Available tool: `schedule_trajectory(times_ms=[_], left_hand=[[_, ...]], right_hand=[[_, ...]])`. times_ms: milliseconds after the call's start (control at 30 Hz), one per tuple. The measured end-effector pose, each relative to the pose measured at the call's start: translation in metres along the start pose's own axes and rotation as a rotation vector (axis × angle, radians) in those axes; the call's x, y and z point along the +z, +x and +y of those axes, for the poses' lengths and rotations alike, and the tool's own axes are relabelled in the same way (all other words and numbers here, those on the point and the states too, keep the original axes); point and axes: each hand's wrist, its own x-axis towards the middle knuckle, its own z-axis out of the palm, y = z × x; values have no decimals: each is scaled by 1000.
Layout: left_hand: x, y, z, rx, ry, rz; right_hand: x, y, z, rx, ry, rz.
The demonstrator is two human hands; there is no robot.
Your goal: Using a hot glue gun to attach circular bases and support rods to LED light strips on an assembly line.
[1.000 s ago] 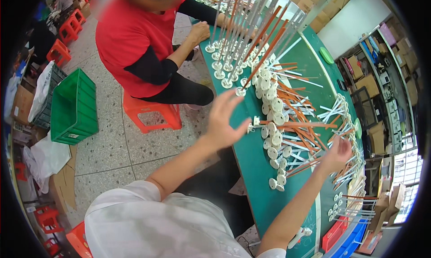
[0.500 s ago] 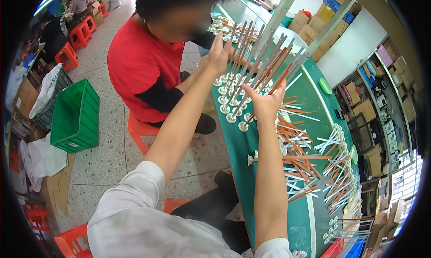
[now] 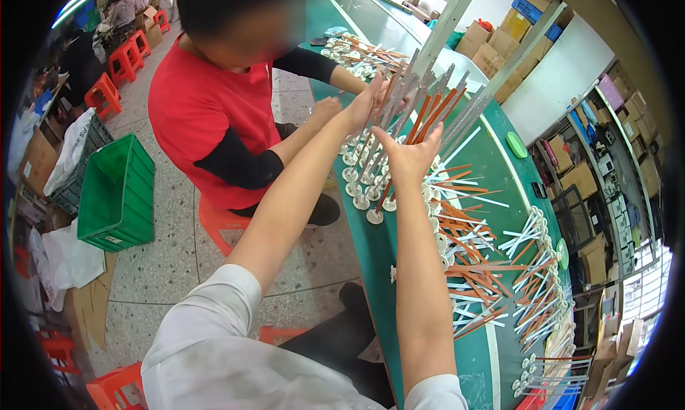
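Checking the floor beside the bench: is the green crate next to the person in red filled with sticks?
No, the green crate on the floor shows a bare inside, with no sticks in it.

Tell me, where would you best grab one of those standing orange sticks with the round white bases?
Probably mid-shaft, coming from the near table edge. Each standing orange stick leans away on a small white base, packed tight among others, so only the slim shaft offers room. The right hand and left hand reach in at shaft height.
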Motion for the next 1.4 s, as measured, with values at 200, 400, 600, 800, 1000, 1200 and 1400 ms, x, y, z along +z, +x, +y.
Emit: schedule_trajectory(times_ms=[200, 400, 600, 800, 1000, 1200, 1400], left_hand=[[-6, -17, -25, 101, -40, -139], [-6, -25, -40, 164, 38, -69], [18, -39, -49, 87, -17, -143], [40, -68, -45, 226, 586, -35], [7, -95, -47, 472, 789, 432], [-26, -127, -100, 98, 594, 776], [-20, -129, -123, 89, 32, 664]], right_hand=[[14, 17, 19, -24, 167, -52], [7, 11, 2, -69, 575, -305], [19, 7, 11, -112, 520, -153], [22, -2, 8, 159, 812, 130], [10, 5, 15, 211, 440, 155], [-6, -3, 8, 284, 561, 68], [-31, 7, 9, 331, 837, 97]])
